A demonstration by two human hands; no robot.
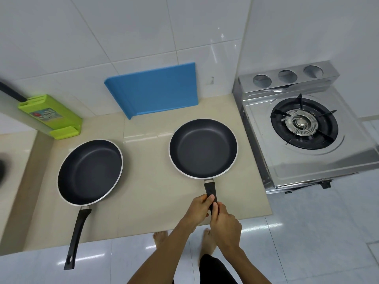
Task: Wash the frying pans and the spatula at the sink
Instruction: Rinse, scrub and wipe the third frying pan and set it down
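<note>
Two black frying pans with pale rims sit on the beige counter (147, 191). The right frying pan (203, 148) has its black handle pointing toward me, and both hands hold that handle. My left hand (198, 210) grips it from the left, and my right hand (224, 221) grips it just below, from the right. The left frying pan (90, 172) lies untouched, its long handle reaching past the counter's front edge. No spatula is in view. The sink (3, 167) shows only as a blurred dark patch at the far left edge.
A blue cutting board (155, 89) leans on the tiled wall behind the pans. A green knife holder (51, 116) stands at the back left. A steel gas stove (303, 128) occupies the right end of the counter. My bare feet stand on the tiled floor below.
</note>
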